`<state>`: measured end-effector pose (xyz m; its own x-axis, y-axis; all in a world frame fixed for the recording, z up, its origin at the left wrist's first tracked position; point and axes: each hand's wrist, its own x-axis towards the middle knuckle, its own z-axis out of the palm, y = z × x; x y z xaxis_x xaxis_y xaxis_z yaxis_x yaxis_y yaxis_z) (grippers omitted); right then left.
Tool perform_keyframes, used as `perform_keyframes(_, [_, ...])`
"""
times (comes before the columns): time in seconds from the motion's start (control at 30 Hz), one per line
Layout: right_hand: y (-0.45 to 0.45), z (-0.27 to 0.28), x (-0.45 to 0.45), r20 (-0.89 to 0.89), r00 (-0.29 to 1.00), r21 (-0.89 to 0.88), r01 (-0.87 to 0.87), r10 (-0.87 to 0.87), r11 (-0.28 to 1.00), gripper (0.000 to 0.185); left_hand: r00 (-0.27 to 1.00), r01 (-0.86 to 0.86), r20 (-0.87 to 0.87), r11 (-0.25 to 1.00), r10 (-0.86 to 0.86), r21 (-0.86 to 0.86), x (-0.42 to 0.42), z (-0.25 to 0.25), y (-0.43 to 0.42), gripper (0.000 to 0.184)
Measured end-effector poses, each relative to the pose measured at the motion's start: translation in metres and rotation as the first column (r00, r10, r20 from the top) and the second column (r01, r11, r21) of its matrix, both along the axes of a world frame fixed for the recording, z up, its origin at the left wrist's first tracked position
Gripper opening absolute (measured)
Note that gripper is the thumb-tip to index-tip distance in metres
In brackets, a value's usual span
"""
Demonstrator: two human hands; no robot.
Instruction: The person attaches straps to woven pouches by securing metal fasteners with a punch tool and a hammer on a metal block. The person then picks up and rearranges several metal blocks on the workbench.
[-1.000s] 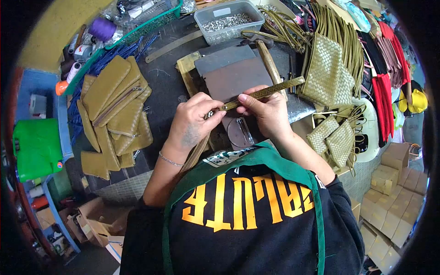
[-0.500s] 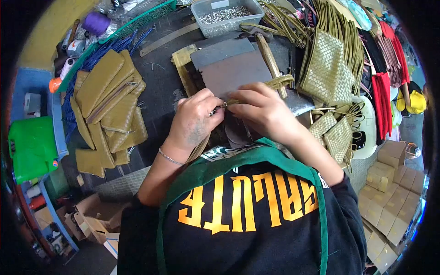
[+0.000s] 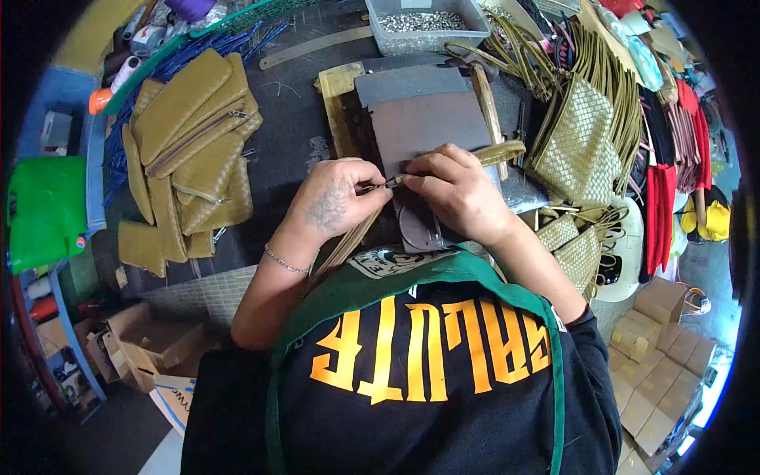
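My left hand (image 3: 339, 199) is closed in a pinch on a small metal clasp (image 3: 389, 183). Thin olive straps (image 3: 348, 247) run down from below that hand toward the apron. Opposite it, my right hand (image 3: 461, 192) pinches an olive leather strap (image 3: 505, 151), whose folded part sticks out behind the knuckles to the right. The fingertips of both hands nearly meet at the clasp, and they hide part of it. Beneath and beyond the hands lies a dark flat board (image 3: 427, 119).
Olive leather pouches (image 3: 190, 119) are piled at left. Woven olive pouches (image 3: 575, 138) with long straps lie at right. A clear bin (image 3: 427, 39) of small metal pieces stands at the back, near a wooden-handled hammer (image 3: 487, 107). Cardboard boxes (image 3: 661, 356) are stacked lower right.
The view has shifted, so the bench things sit differently in frame. Both hands stay together at the clasp, which shows more plainly now between the fingertips.
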<state>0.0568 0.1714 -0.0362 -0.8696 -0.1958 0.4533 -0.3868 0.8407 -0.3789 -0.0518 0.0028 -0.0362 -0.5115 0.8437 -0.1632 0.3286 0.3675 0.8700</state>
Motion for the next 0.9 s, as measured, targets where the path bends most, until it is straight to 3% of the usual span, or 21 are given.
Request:
perform_keyframes(0.07, [-0.001,0.007,0.000,0.039,0.998,0.090,-0.050,0.046,0.995,0.023,0.978,0.015,-0.209,0.998,-0.001,0.064,0.002,0.002,0.000,0.010])
perform_keyframes(0.17, [0.003,0.010,-0.005,0.049,0.991,0.123,-0.128,0.123,0.984,0.022,0.943,0.057,-0.332,0.995,-0.029,0.076,0.002,0.007,0.001,0.012])
perform_keyframes(0.27, [0.012,0.012,-0.015,0.058,0.966,0.132,-0.258,0.252,0.957,0.021,0.948,0.031,-0.319,0.998,-0.013,0.052,0.003,0.011,0.004,0.013])
perform_keyframes(0.4, [0.013,0.014,-0.016,0.093,0.962,0.056,-0.261,0.256,0.964,0.027,0.953,-0.022,-0.302,1.000,0.021,0.001,0.003,0.016,0.009,0.012])
perform_keyframes(0.47, [0.012,0.016,-0.013,0.125,0.963,0.037,-0.244,0.238,0.969,0.027,0.979,-0.043,-0.191,0.988,0.071,0.148,0.004,0.014,0.012,0.013])
perform_keyframes(0.57, [0.010,0.015,-0.011,0.148,0.967,0.001,-0.210,0.208,0.978,0.026,0.984,-0.027,-0.166,0.983,0.057,0.181,0.004,0.011,0.011,0.015])
perform_keyframes(0.77, [0.010,0.013,-0.012,0.162,0.970,-0.048,-0.178,0.184,0.983,0.017,0.935,0.072,-0.354,0.967,0.020,0.243,0.008,0.003,0.009,0.013])
perform_keyframes(0.83, [0.015,0.008,-0.014,0.161,0.965,-0.221,-0.170,0.208,0.960,0.018,0.934,0.077,-0.357,0.969,0.012,0.234,0.010,0.005,0.009,0.013])
perform_keyframes(0.9, [0.024,0.008,-0.014,0.173,0.977,-0.198,-0.086,0.121,0.976,0.016,0.933,0.080,-0.361,0.971,0.008,0.227,0.010,0.007,0.011,0.012])
